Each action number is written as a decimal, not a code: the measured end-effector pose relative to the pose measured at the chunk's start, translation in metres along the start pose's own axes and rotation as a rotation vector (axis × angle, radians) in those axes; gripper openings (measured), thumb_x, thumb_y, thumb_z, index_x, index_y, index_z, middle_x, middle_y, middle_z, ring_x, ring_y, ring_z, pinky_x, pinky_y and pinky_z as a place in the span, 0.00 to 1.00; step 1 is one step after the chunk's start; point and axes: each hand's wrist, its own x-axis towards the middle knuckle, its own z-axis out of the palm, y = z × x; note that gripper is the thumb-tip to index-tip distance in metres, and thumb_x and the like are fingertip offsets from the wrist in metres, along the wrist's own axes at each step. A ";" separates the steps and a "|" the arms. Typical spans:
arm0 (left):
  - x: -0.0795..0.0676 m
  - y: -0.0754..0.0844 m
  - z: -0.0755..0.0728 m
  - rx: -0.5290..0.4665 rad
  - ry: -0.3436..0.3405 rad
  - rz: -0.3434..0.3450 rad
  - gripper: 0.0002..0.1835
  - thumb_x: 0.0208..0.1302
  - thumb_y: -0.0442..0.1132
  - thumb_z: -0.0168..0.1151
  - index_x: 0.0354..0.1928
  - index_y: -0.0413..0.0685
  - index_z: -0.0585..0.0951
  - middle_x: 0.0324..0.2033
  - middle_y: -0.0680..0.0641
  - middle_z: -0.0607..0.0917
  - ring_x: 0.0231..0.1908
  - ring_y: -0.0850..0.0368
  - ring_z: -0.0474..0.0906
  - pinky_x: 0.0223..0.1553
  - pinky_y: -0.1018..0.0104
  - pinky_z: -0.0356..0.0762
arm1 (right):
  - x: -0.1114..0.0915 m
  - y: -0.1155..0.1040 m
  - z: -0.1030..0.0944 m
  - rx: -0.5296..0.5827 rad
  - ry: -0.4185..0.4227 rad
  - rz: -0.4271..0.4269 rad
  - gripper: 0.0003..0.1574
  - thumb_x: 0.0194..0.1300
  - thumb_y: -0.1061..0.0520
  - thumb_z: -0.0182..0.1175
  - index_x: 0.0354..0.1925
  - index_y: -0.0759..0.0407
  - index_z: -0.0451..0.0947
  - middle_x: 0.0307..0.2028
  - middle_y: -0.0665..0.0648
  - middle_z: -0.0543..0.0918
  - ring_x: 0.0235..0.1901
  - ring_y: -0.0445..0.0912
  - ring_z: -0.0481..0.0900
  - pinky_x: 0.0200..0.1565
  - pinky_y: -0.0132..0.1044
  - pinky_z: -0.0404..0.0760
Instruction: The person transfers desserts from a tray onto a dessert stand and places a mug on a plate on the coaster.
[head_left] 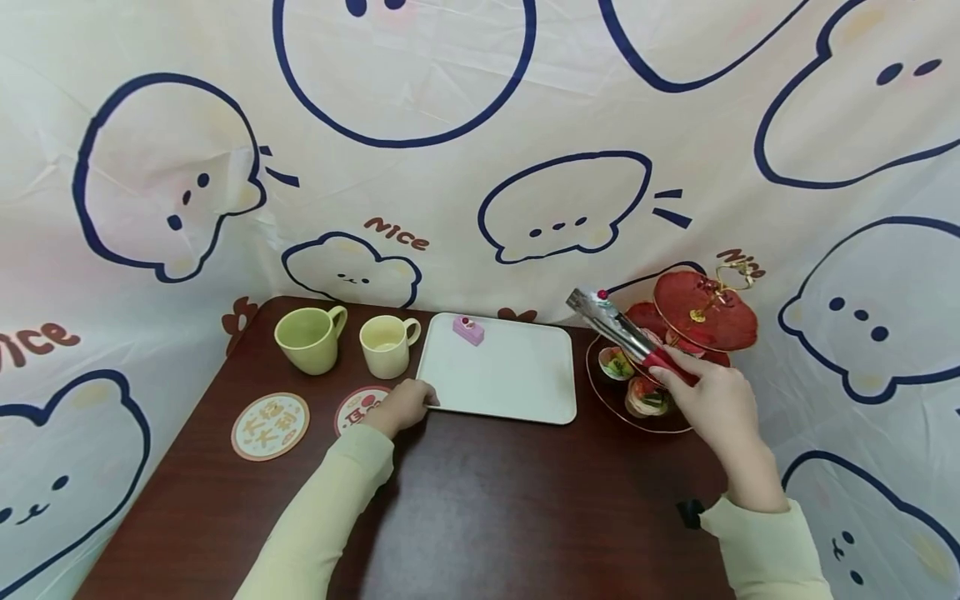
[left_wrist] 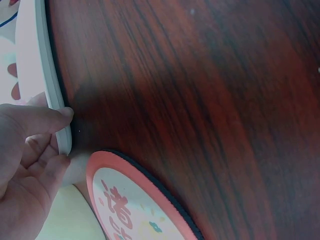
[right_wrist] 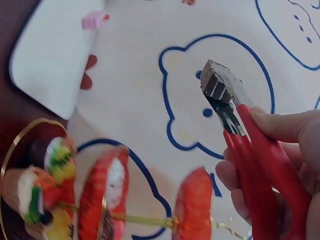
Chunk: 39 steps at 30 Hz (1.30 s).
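My left hand (head_left: 405, 406) pinches the near left corner of a white rectangular tray (head_left: 502, 375), thumb and fingers on either side of the rim in the left wrist view. A small pink toy cake (head_left: 468, 332) sits on the tray's far left part. My right hand (head_left: 717, 406) grips metal tongs with red handles (right_wrist: 265, 175), raised over the left side of a tiered stand (head_left: 705, 321). The tong tips are close together and point toward the tray. A small red ball (head_left: 602, 294) shows at them in the head view; what it belongs to I cannot tell.
A green mug (head_left: 309, 340) and a cream mug (head_left: 386, 346) stand left of the tray. Two round coasters (head_left: 270, 427) (head_left: 360, 408) lie in front of them. Toy cupcakes (head_left: 647, 396) fill the stand's lower plate. A cartoon-printed cloth (head_left: 450, 192) hangs behind the table.
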 end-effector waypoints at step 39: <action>-0.002 0.003 -0.001 0.010 0.013 0.013 0.14 0.53 0.17 0.57 0.34 0.38 0.88 0.34 0.44 0.89 0.40 0.48 0.85 0.45 0.52 0.83 | -0.009 0.066 -0.055 -0.123 -0.019 0.203 0.38 0.75 0.40 0.57 0.67 0.69 0.72 0.21 0.64 0.81 0.21 0.52 0.65 0.17 0.39 0.63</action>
